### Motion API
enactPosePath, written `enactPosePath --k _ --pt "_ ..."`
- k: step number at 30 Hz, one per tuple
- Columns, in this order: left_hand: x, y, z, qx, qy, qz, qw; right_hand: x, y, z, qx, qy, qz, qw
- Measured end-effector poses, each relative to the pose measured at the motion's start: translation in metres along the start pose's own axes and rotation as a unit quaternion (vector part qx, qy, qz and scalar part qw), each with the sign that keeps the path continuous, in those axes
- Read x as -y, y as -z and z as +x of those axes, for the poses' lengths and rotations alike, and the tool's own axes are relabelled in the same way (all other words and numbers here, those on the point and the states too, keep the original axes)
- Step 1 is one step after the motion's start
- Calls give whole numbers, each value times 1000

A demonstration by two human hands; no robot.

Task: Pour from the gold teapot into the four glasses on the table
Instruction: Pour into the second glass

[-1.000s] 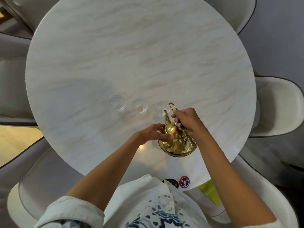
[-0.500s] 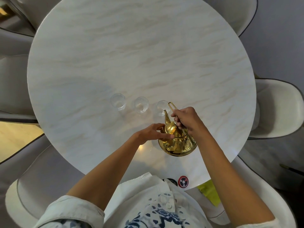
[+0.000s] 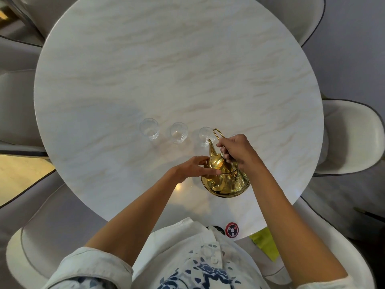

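Gold teapot (image 3: 224,178) tilted twd 3 clear glasses (image 3: 178,133), rt-most.

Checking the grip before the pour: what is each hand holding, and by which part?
The right hand grips the gold teapot by its wire handle. The left hand steadies its lid with the fingertips.

Far table (image 3: 187,59) open; three glasses (image 3: 178,132) line the near path.
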State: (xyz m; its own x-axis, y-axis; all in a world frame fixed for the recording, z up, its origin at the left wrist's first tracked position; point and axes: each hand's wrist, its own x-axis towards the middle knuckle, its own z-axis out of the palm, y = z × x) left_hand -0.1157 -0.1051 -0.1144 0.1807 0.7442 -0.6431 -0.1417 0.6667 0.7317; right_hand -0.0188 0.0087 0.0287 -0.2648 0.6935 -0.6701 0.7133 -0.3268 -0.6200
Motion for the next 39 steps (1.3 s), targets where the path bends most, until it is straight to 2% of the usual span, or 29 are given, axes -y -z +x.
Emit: enactPosePath --k 39 --pt "-3 -8 4 8 -3 -7 1000 1 9 -5 -2 10 -12 1000"
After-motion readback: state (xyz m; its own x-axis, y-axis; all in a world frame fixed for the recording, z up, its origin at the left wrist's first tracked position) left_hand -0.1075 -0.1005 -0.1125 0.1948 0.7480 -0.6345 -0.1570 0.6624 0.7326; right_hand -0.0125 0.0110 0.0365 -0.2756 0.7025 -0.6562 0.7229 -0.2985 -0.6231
